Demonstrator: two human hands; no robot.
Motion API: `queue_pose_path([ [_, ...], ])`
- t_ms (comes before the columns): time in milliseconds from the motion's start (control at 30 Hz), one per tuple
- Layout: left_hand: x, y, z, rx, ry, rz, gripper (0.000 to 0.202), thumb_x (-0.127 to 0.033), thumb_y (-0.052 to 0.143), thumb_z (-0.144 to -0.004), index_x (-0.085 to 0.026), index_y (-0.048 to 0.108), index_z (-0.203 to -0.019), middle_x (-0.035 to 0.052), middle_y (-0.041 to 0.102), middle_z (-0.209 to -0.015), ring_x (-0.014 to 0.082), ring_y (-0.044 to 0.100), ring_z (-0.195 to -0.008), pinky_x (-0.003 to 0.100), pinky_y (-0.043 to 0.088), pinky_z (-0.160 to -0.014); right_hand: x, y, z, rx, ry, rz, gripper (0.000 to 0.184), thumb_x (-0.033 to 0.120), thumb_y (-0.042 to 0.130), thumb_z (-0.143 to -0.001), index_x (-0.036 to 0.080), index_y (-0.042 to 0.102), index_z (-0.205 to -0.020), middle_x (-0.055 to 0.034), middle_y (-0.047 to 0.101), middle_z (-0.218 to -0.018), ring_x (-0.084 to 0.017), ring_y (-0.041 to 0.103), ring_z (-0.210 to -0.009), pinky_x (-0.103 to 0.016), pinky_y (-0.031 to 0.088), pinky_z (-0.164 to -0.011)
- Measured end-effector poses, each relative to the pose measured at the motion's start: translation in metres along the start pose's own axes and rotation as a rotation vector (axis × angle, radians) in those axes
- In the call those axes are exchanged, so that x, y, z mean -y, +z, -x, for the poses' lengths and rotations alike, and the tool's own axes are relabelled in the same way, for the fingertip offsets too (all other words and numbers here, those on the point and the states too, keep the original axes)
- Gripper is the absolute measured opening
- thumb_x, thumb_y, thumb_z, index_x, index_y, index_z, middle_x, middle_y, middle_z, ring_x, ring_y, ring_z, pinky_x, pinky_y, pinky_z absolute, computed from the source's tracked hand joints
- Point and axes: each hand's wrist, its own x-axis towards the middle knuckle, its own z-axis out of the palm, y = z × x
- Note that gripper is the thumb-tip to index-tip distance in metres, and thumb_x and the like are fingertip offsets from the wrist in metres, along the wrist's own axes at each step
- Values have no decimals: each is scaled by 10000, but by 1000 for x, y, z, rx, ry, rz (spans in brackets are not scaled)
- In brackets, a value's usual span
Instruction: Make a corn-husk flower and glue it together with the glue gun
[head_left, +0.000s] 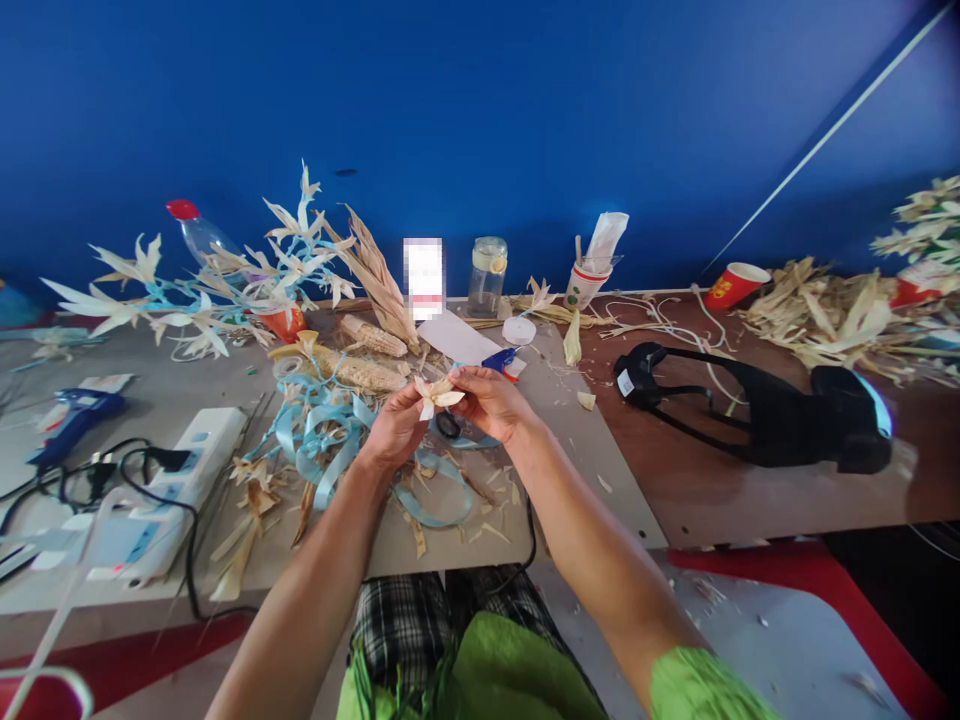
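Over the middle of the table, a small flower of pale corn husk (pixel 436 393) is held up between both hands. My left hand (pixel 395 428) pinches its left side with thumb and fingers. From the right, the fingers of my right hand (pixel 491 402) are closed on its other side. Beneath my left hand lies a tangle of light blue ribbon (pixel 319 455). Corn cobs (pixel 360 370) rest just behind that hand. Close behind my right hand is a blue tool (pixel 499 360), partly hidden. Husk scraps (pixel 420 535) litter the tabletop below.
At left stand a white power strip (pixel 199 455), a blue glue gun (pixel 79 415) and husk flowers on blue stems (pixel 217 290). A clear jar (pixel 487 280) and a paper cup (pixel 587 287) stand near the blue wall. A black headset (pixel 784 415) lies at right, before piled husks (pixel 817 310).
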Motion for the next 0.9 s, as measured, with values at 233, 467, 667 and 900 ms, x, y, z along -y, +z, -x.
queue_pose_path([
  [233, 1, -2, 0, -6, -6, -11, 185, -200, 794, -596, -179, 697, -751, 37, 704, -802, 183, 645, -796, 316, 479, -762, -2, 2, 0, -18, 5, -2, 312, 314, 809, -576, 131, 557, -597, 49, 493, -500, -35, 399, -445, -169, 298, -427],
  [467, 0, 0, 1, -18, -18, 35, 248, -261, 828, -550, -176, 688, -736, 42, 702, -779, 209, 652, -818, 340, 487, -771, -2, 2, 0, 8, 18, -11, 318, 313, 807, -576, 137, 542, -580, 50, 495, -487, -36, 398, -430, -178, 296, -424],
  [667, 2, -2, 1, 14, 2, 40, 249, -259, 817, -563, -183, 684, -759, 33, 690, -745, 205, 647, -833, 313, 475, -750, -3, 2, 0, 32, 26, -4, 322, 321, 808, -581, 140, 542, -585, 54, 492, -485, -36, 395, -424, -180, 292, -420],
  [900, 0, -1, -1, -47, 6, -42, 197, -277, 806, -584, -163, 685, -690, 16, 643, -664, 128, 570, -660, 273, 443, -710, 1, 0, 0, 6, -5, -38, 278, 303, 796, -590, 140, 571, -602, 40, 510, -507, -47, 395, -438, -191, 301, -426],
])
